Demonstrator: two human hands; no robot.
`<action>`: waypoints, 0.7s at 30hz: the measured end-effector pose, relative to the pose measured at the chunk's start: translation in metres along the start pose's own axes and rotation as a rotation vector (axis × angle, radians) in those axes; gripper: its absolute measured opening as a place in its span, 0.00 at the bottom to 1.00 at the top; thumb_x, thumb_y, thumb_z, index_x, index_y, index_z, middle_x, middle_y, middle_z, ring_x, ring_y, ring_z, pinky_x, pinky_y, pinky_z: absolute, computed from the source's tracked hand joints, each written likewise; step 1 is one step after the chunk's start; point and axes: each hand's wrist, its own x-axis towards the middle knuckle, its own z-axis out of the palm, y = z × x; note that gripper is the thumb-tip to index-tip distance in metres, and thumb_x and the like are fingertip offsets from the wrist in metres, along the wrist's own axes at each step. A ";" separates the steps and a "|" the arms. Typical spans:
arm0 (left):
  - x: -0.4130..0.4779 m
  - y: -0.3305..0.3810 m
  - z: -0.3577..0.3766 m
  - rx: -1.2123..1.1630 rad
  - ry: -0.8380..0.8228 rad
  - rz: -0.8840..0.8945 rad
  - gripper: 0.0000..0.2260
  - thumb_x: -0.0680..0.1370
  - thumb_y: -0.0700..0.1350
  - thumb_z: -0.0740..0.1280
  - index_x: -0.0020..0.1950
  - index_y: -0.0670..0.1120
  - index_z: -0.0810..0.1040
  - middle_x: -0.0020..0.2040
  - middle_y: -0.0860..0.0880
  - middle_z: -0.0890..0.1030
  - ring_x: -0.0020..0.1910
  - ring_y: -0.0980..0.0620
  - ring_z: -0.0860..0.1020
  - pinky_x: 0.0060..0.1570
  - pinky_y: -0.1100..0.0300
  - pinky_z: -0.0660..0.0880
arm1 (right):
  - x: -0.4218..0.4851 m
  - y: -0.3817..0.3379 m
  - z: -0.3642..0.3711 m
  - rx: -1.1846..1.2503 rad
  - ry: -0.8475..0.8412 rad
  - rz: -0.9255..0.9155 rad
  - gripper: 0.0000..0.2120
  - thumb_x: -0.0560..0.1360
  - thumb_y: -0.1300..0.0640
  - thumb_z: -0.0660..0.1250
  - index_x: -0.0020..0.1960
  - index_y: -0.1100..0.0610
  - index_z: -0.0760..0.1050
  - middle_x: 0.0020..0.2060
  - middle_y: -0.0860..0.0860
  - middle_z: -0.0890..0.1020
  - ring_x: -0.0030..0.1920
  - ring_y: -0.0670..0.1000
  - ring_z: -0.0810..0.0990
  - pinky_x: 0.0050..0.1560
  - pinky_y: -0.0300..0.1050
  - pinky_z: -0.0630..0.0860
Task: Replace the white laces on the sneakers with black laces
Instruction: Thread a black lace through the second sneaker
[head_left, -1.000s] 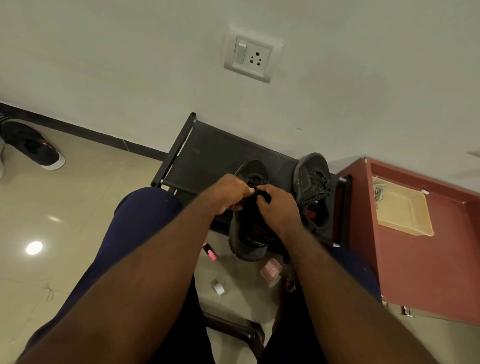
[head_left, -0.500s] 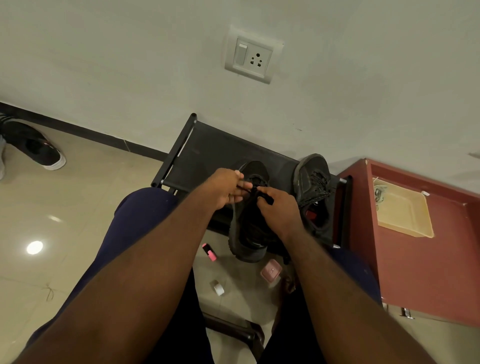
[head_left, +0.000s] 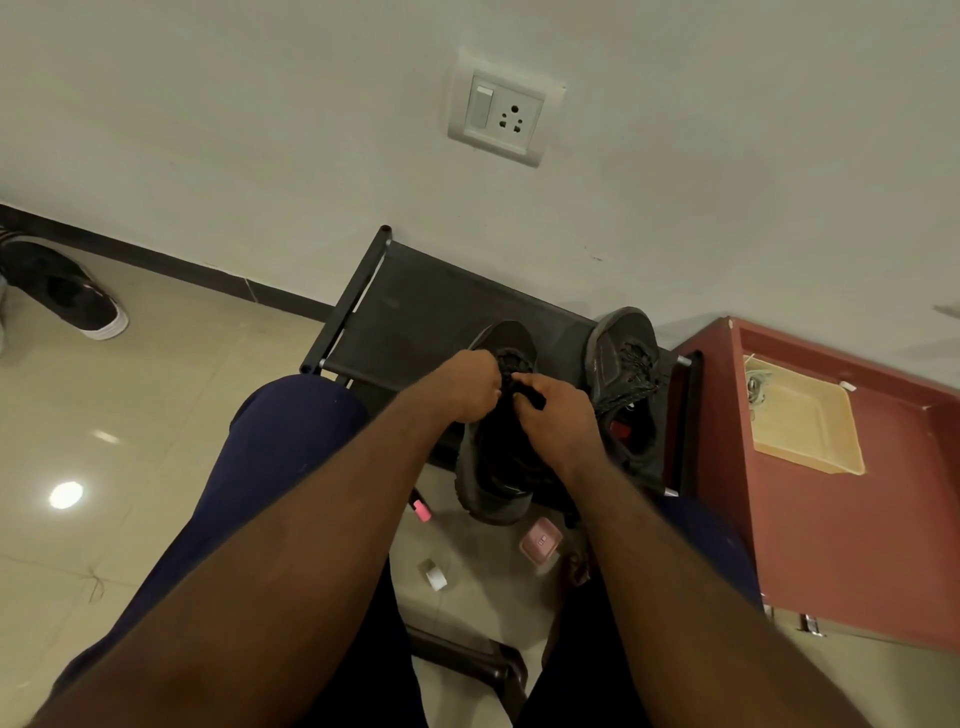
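Observation:
Two dark sneakers stand on a black rack (head_left: 415, 306). The near sneaker (head_left: 493, 467) points away from me, its heel hanging over the rack's front bar. My left hand (head_left: 470, 387) and my right hand (head_left: 553, 415) meet over its upper eyelets, each pinching the black lace (head_left: 511, 371); my fingers hide the lace ends. The second sneaker (head_left: 621, 364) stands to the right with black laces threaded. A bundle of white laces (head_left: 754, 384) lies at the left end of a beige tray (head_left: 810, 431).
The tray sits on a red cabinet (head_left: 857, 545) at the right. On the floor below the rack lie a pink marker (head_left: 422, 510), a pink box (head_left: 540, 540) and a white tape roll (head_left: 434, 576). Another black shoe (head_left: 67, 288) lies far left.
My left hand's fingers, spread half a second ago, have curled again on the lace. Both hands stay over the near sneaker's eyelets with small working motions.

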 end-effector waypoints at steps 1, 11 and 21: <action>0.000 0.000 -0.002 0.005 -0.023 0.004 0.07 0.80 0.41 0.64 0.47 0.40 0.80 0.46 0.42 0.80 0.46 0.45 0.78 0.47 0.56 0.75 | 0.000 0.000 0.000 0.002 0.000 0.001 0.17 0.80 0.54 0.64 0.68 0.49 0.78 0.61 0.48 0.83 0.58 0.49 0.81 0.60 0.48 0.78; 0.009 -0.008 0.006 -0.644 0.183 -0.285 0.08 0.79 0.39 0.63 0.45 0.39 0.80 0.44 0.43 0.82 0.43 0.45 0.80 0.48 0.53 0.79 | -0.001 -0.001 0.002 0.027 0.025 -0.008 0.18 0.80 0.53 0.64 0.68 0.49 0.77 0.62 0.48 0.82 0.60 0.50 0.80 0.62 0.49 0.77; 0.001 -0.009 -0.023 -2.048 0.314 -0.404 0.10 0.84 0.37 0.54 0.46 0.42 0.72 0.42 0.42 0.80 0.44 0.45 0.81 0.55 0.46 0.76 | -0.001 -0.001 0.002 0.059 0.022 0.019 0.18 0.80 0.51 0.65 0.69 0.48 0.76 0.63 0.48 0.81 0.58 0.49 0.80 0.61 0.50 0.79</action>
